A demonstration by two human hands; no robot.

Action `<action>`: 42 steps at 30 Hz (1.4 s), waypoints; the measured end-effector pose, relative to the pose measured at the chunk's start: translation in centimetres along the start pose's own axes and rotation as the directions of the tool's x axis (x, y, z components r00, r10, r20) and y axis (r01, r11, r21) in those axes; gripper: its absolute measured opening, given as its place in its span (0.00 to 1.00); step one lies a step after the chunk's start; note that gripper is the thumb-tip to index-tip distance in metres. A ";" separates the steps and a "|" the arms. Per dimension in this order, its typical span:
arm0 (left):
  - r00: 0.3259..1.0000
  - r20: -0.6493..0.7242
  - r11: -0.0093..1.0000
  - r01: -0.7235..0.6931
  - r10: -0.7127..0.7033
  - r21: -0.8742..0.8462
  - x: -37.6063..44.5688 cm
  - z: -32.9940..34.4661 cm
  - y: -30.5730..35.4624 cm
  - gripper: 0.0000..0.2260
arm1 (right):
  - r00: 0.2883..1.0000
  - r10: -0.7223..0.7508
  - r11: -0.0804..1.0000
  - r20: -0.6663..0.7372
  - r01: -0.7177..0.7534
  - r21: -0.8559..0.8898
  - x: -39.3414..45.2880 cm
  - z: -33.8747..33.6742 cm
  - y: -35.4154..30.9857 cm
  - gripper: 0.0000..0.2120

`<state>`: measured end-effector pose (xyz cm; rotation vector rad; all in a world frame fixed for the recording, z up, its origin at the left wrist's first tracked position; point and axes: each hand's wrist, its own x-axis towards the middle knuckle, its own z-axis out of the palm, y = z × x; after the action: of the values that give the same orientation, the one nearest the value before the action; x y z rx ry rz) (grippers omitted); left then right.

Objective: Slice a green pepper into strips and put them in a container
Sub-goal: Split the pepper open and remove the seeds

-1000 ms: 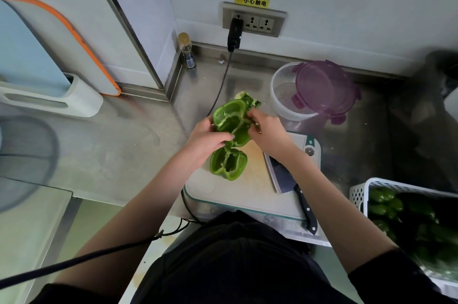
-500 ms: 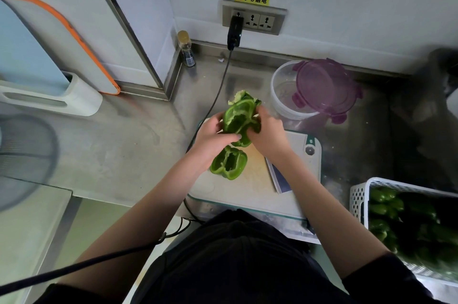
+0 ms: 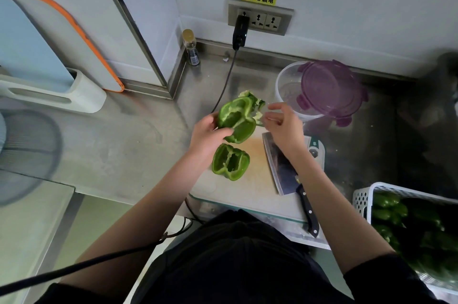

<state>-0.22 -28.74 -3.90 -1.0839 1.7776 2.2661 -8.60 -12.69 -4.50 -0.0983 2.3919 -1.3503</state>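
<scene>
Left hand [image 3: 207, 134]: gripped a pepper half [image 3: 237, 119] above the board's [image 3: 250, 187] far edge, hollow side up.
Right hand [image 3: 283, 127]: just beside it, fingers loosely spread, holding nothing clear; blurred.
Second half [image 3: 230, 162]: lay on the board, hollow up.
Knife [image 3: 285, 172]: flat on the board, right side.
Container [image 3: 291, 90]: behind on the table, purple lid [image 3: 329, 90] askew.

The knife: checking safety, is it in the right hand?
No, the knife lies on the cutting board, and the right hand holds nothing.
</scene>
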 end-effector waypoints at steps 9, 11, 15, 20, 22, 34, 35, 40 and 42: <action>0.984 0.172 0.959 0.081 -0.034 -0.273 0.5 -0.5 0.4 0.13 | 0.932 0.095 0.957 0.350 -0.183 0.226 -0.9 -0.1 -2.6 0.15; 0.984 0.179 0.974 0.062 -0.023 -0.219 0.3 -0.4 0.6 0.13 | 0.974 0.007 0.998 0.225 -0.020 0.057 -1.2 0.4 -3.0 0.17; 0.984 0.180 0.997 0.024 -0.012 -0.067 -0.2 0.1 0.8 0.16 | 0.966 -0.245 0.831 0.080 0.252 -0.496 -1.1 1.3 -2.4 0.17; 0.995 0.102 0.999 0.020 -0.025 0.051 -0.2 0.4 0.4 0.14 | 0.969 -0.221 0.777 0.114 0.245 -0.580 -1.3 1.8 -2.8 0.13; 0.994 0.108 0.998 0.009 -0.016 0.069 -0.3 0.7 0.3 0.13 | 0.979 -0.188 0.778 0.080 0.198 -0.597 -1.5 2.3 -2.8 0.16; 0.999 0.007 0.998 0.033 -0.033 0.049 1.3 -0.4 -0.2 0.10 | 0.966 -0.080 0.971 0.245 0.131 -0.202 0.9 -0.1 0.3 0.25; 0.999 0.004 0.998 0.032 -0.032 0.061 1.5 -0.5 -0.1 0.10 | 0.967 -0.074 0.969 0.246 0.127 -0.210 1.0 0.0 0.1 0.24; 0.986 0.162 0.999 0.036 -0.033 -0.012 1.9 -0.6 0.4 0.11 | 0.962 0.046 0.995 0.271 -0.018 -0.102 0.6 1.4 -0.5 0.13; 0.975 0.214 0.995 0.073 -0.056 -0.072 2.1 -0.8 0.1 0.12 | 0.986 0.059 0.993 0.155 -0.043 -0.106 0.8 1.8 0.0 0.10</action>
<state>-1.47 -30.24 -5.06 -0.8596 1.5615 2.3322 -8.66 -14.40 -5.54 -0.1647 2.3135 -1.1518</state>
